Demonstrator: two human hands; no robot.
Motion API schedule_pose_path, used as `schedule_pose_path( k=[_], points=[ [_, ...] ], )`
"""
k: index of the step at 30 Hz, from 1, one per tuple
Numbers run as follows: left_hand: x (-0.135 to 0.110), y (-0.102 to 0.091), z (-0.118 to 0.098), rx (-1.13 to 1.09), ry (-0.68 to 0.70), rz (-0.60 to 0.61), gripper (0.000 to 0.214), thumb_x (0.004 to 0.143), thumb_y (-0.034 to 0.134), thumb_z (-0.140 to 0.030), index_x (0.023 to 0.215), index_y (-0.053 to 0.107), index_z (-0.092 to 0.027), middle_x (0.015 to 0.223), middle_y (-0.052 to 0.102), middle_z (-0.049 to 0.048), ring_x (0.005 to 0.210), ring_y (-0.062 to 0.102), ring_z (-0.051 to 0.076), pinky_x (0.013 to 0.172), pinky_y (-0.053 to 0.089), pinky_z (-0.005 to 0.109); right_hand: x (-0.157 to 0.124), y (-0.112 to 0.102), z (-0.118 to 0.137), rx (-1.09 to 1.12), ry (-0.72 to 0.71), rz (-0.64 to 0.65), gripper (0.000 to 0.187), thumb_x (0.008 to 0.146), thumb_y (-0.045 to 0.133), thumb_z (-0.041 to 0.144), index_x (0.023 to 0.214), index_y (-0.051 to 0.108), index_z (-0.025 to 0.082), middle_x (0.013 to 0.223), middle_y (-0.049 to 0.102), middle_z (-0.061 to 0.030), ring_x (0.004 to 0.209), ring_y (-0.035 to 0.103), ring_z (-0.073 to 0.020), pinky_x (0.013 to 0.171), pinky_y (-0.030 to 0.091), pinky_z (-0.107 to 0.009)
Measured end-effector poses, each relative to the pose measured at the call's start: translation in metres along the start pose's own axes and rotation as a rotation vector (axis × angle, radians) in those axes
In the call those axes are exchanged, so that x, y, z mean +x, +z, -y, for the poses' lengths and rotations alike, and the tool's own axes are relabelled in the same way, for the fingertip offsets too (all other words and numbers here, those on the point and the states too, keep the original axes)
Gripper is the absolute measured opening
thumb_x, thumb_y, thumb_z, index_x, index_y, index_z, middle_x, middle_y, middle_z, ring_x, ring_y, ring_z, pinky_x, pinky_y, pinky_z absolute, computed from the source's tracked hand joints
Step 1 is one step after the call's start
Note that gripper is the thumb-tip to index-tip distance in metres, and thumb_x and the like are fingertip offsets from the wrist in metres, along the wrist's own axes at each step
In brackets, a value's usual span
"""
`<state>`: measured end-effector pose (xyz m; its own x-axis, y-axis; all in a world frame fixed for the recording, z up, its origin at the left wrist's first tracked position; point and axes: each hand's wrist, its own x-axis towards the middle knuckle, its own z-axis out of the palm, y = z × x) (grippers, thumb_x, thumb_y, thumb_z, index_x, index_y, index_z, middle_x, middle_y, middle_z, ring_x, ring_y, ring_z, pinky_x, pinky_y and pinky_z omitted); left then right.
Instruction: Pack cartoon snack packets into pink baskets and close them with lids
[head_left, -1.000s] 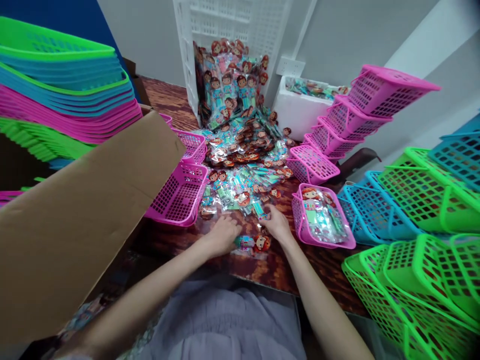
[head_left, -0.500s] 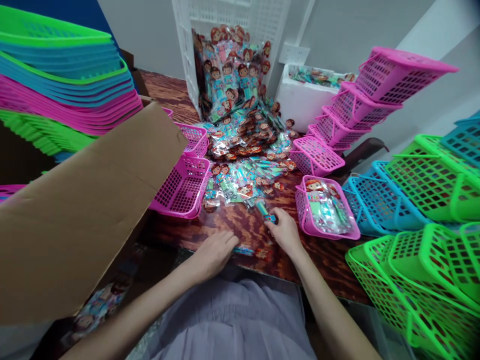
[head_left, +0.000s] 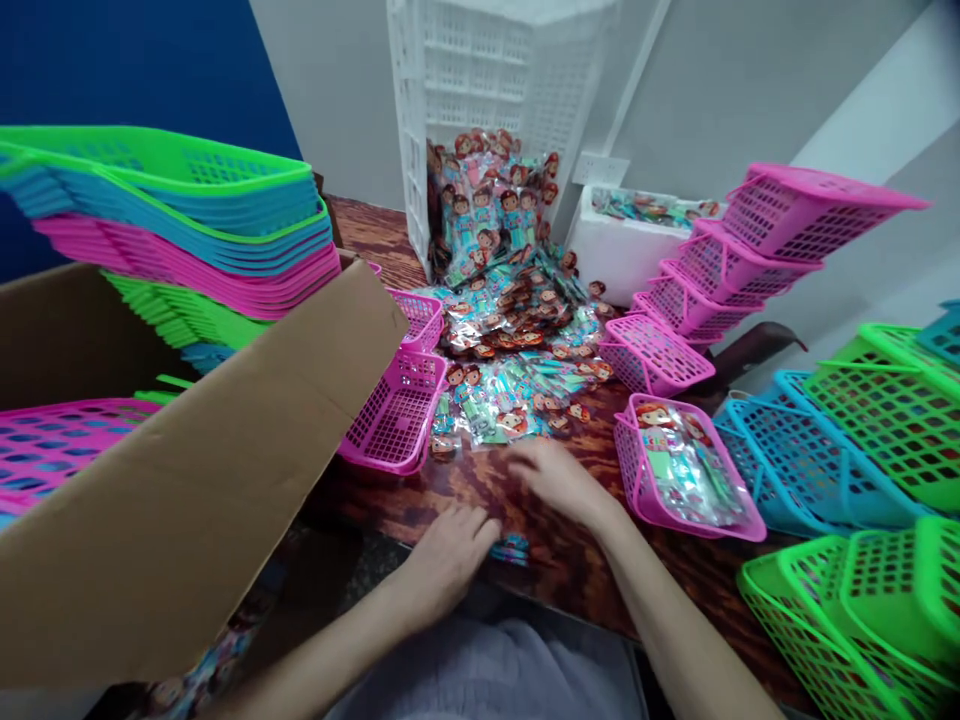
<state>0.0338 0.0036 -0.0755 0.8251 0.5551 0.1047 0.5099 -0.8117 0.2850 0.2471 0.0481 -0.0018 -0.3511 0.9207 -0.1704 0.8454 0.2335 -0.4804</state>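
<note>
My left hand rests at the table's front edge, fingers curled together on the left end of a small stack of blue packets. My right hand is over the table, fingers reaching left and slightly blurred, with nothing visible in them. Just beyond its fingertips lies a spread of clear bags printed with a cartoon doll head. To the right stands a pink basket filled with such bags. On the left, a pink basket has only its mesh bottom showing.
A cardboard box with stacked green, blue and pink baskets crowds the left. A white crate of bags and a white foam box stand behind. Pink baskets, blue baskets and green baskets line the right.
The packet in my right hand is gone from it, and that hand now reaches towards the pile. The stack by my left hand looks thicker. The view has tilted up and shifted left.
</note>
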Motion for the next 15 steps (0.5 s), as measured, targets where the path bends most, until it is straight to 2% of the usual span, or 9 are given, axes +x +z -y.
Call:
schedule_pose_path(
  k=[2,3,5,8,11,13,15],
  points=[
    [-0.002,0.0,0.0,-0.026,-0.036,0.012,0.056,0.084,0.042,0.001,0.137,0.039,-0.017,0.114,0.06,0.0087,0.102,0.057,0.024,0.094,0.048,0.04,0.038,-0.008,-0.002,-0.272,0.023,-0.218,0.031,0.093,0.045,0.01,0.113,0.067,0.017,0.112,0.069,-0.0123,0.106,0.06,-0.0237,0.089,0.043,-0.032],
    [-0.003,0.0,0.0,-0.036,-0.041,0.021,0.065,0.082,0.042,0.002,0.144,0.031,-0.016,0.119,0.058,0.01,0.108,0.056,0.025,0.098,0.046,0.041,0.057,-0.009,-0.003,-0.408,-0.037,-0.239,0.032,0.093,0.045,0.009,0.114,0.067,0.016,0.115,0.067,-0.0154,0.111,0.057,-0.0266,0.091,0.043,-0.036],
    [-0.004,0.002,0.0,-0.053,-0.052,0.052,0.065,0.084,0.043,0.001,0.145,0.029,-0.017,0.124,0.056,0.0108,0.113,0.053,0.026,0.103,0.043,0.042,0.093,-0.006,-0.009,-0.604,-0.254,-0.22,0.034,0.094,0.045,0.011,0.122,0.064,0.018,0.131,0.059,-0.0178,0.124,0.05,-0.0299,0.097,0.04,-0.042],
    [-0.005,0.002,-0.001,-0.088,-0.083,0.106,0.048,0.087,0.044,-0.002,0.132,0.045,-0.021,0.121,0.056,0.0079,0.11,0.054,0.024,0.1,0.044,0.04,0.13,0.001,-0.023,-0.73,-0.521,-0.148,0.037,0.096,0.048,0.013,0.129,0.06,0.023,0.15,0.044,-0.0147,0.138,0.038,-0.0303,0.106,0.034,-0.049],
    [-0.008,-0.001,-0.002,-0.121,-0.11,0.123,0.045,0.087,0.045,-0.002,0.127,0.048,-0.022,0.117,0.057,0.0068,0.106,0.054,0.023,0.097,0.046,0.039,0.143,0.002,-0.034,-0.764,-0.605,-0.116,0.025,0.096,0.05,0.016,0.113,0.067,0.019,0.148,0.047,-0.0119,0.14,0.035,-0.0299,0.109,0.031,-0.05],
    [-0.01,-0.005,-0.001,-0.145,-0.131,0.12,0.046,0.087,0.045,-0.001,0.128,0.048,-0.021,0.117,0.057,0.0069,0.105,0.053,0.023,0.096,0.046,0.039,0.138,0.001,-0.034,-0.761,-0.617,-0.148,0.022,0.097,0.047,0.017,0.103,0.069,0.016,0.135,0.058,-0.0119,0.136,0.039,-0.0286,0.111,0.029,-0.05],
    [-0.013,-0.009,0.001,-0.18,-0.159,0.117,0.042,0.087,0.044,-0.001,0.125,0.049,-0.02,0.114,0.058,0.0066,0.103,0.053,0.023,0.094,0.046,0.039,0.124,0.004,-0.028,-0.755,-0.58,-0.189,0.025,0.099,0.043,0.016,0.099,0.067,0.015,0.114,0.065,-0.0122,0.122,0.05,-0.0265,0.11,0.03,-0.048]
  ],
)
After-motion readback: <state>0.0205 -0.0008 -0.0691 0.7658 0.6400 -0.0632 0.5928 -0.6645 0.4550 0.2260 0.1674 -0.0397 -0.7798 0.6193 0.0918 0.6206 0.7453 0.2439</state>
